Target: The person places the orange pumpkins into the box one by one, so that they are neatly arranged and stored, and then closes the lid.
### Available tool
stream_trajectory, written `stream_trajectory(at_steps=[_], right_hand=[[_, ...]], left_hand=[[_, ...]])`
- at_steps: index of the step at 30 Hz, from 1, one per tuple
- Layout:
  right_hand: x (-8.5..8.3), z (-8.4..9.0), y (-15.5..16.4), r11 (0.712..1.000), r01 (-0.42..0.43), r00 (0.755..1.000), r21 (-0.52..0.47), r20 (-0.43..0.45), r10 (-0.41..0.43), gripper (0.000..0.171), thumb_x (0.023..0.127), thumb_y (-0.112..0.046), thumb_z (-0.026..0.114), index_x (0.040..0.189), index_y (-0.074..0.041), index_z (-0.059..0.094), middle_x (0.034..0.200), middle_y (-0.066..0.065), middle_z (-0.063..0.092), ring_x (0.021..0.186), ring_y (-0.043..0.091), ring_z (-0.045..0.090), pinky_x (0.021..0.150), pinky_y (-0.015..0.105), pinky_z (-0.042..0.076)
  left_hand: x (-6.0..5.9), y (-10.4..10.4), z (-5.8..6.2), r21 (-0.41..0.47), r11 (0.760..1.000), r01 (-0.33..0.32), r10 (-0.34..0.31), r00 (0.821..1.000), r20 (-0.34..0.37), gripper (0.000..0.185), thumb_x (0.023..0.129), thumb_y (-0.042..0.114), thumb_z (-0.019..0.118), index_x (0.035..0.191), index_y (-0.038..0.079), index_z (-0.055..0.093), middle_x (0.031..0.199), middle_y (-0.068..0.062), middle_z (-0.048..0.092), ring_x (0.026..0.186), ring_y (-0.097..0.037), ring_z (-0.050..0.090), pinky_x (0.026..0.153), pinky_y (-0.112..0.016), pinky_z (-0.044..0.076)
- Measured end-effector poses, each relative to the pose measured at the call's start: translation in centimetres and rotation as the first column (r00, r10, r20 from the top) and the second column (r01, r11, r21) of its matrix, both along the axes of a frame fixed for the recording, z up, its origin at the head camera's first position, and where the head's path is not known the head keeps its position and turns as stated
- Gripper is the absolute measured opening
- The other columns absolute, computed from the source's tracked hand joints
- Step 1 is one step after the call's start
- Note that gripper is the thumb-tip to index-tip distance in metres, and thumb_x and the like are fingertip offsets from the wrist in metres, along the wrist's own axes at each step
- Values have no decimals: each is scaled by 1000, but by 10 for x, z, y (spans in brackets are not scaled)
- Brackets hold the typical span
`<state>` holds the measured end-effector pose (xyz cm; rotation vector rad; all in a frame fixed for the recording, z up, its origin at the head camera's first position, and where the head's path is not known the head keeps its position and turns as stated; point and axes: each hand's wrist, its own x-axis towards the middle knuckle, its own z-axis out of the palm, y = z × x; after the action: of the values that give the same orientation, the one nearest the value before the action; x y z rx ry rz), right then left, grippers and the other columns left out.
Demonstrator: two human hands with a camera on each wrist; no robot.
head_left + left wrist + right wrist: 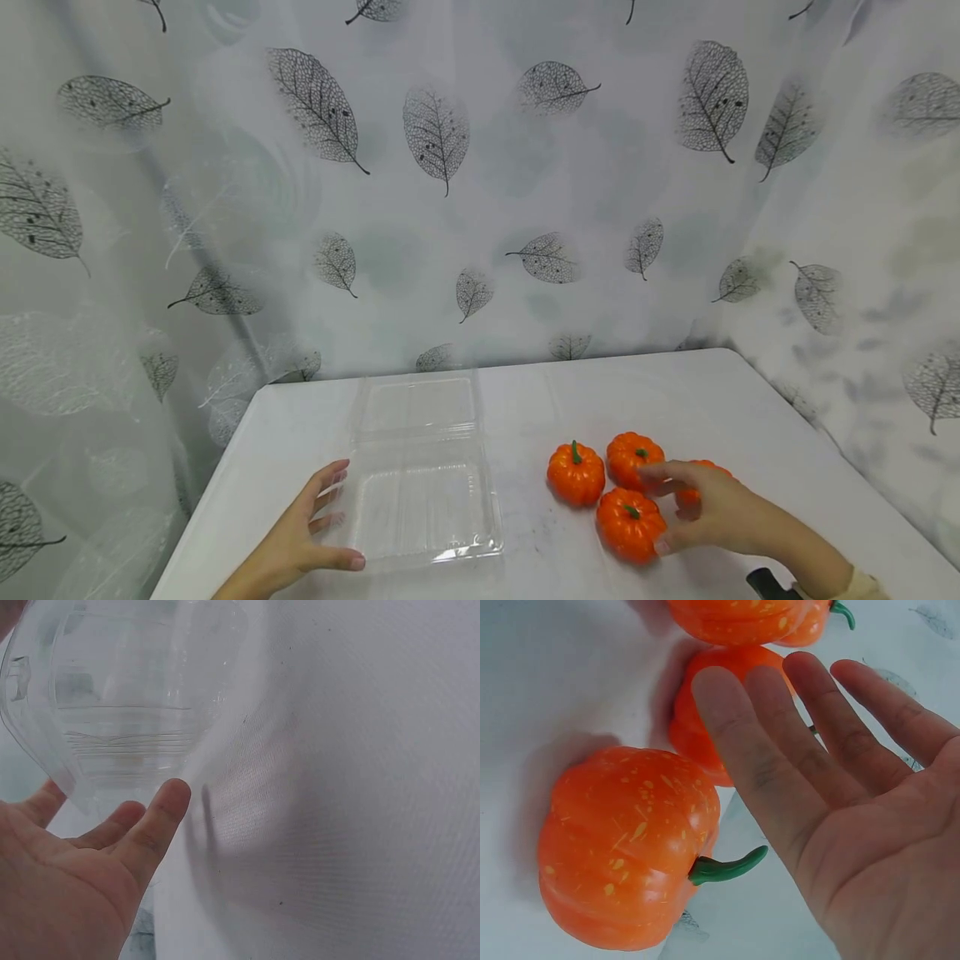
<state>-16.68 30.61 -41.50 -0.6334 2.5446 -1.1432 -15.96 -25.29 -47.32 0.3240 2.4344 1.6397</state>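
An open clear plastic clamshell box (pixel 427 508) lies on the table, its lid (pixel 416 407) folded back toward the curtain. Beside the box's left edge is my left hand (pixel 300 533), fingers spread and nothing in its grasp; the left wrist view shows the fingertips close to the box wall (pixel 124 712). Several small orange pumpkins with green stems form a cluster: a left one (pixel 570 483), a back one (pixel 626 454), a front one (pixel 626 525) and a right one (pixel 688 500) partly hidden. My right hand (pixel 708 512) hovers over the cluster's right side, fingers extended, near the front pumpkin (pixel 622 855).
The white table (pixel 532 408) reaches back to a leaf-patterned curtain (pixel 480 167), which also hangs along both sides. A black strap or device (pixel 772 583) shows at my right wrist.
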Motion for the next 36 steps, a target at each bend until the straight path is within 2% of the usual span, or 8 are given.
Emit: stream_trajectory(at_steps=[4, 8, 12, 15, 19, 25, 33, 36], right_hand=[[2, -3, 0, 1000, 9, 1000, 29, -8, -9, 82, 74, -34, 91, 141, -1, 55, 126, 5, 65, 112, 22, 62, 82, 30, 59], [1, -5, -2, 999, 15, 999, 31, 48, -16, 85, 74, -30, 91, 142, 3, 53, 128, 9, 65, 113, 29, 62, 81, 29, 59], [0, -7, -3, 999, 26, 993, 21, 114, -28, 84, 74, -26, 92, 141, 5, 53, 130, 13, 63, 114, 38, 60, 81, 35, 60], [1, -10, -4, 999, 38, 991, 24, 128, -41, 82, 73, -24, 93, 140, 3, 54, 130, 15, 62, 115, 41, 59, 81, 40, 61], [2, -17, -5, 998, 50, 993, 38, 103, -53, 82, 72, -26, 93, 139, 1, 55, 132, 14, 61, 116, 39, 59, 84, 44, 60], [3, -25, -8, 997, 34, 999, 71, 32, -36, 88, 70, -36, 93, 142, -4, 53, 135, 10, 58, 113, 34, 60, 89, 41, 58], [6, -33, -12, 997, 63, 996, 54, 56, -66, 90, 70, -34, 94, 143, -6, 50, 139, 14, 54, 117, 35, 57, 88, 32, 57], [6, -34, -14, 993, 93, 994, 76, 51, -97, 91, 68, -36, 94, 143, -8, 51, 138, 13, 54, 118, 35, 57, 89, 38, 58]], left_hand=[[0, 0, 1, -10, 1000, 15, -15, 1000, 9, 119, 68, 15, 96, 157, 8, 18, 161, -29, 20, 142, -55, 27, 105, -51, 48], [1, 0, 1, -14, 999, 41, -40, 999, 7, 120, 68, 16, 96, 157, 5, 16, 160, -30, 19, 141, -56, 28, 104, -51, 48], [2, 0, 1, -16, 999, 52, -52, 999, 1, 120, 68, 16, 95, 157, 4, 16, 160, -31, 19, 140, -58, 29, 104, -56, 47], [2, 1, 1, -18, 999, 49, -49, 999, 7, 120, 69, 16, 95, 157, 4, 15, 161, -31, 18, 139, -59, 28, 104, -60, 45], [2, 1, 1, -15, 999, 42, -41, 999, 14, 120, 70, 15, 95, 157, 5, 14, 161, -30, 17, 140, -59, 27, 104, -60, 45], [2, 1, 0, -5, 999, 35, -35, 999, 5, 119, 69, 13, 94, 157, 4, 15, 161, -29, 19, 141, -56, 28, 104, -55, 47], [3, 1, 0, -9, 1000, 25, -25, 1000, 8, 119, 69, 13, 95, 157, 5, 15, 161, -29, 19, 141, -56, 30, 104, -60, 45], [3, 2, -1, -8, 1000, 20, -20, 1000, 9, 119, 68, 13, 95, 157, 5, 15, 161, -29, 19, 140, -56, 30, 104, -59, 45]])
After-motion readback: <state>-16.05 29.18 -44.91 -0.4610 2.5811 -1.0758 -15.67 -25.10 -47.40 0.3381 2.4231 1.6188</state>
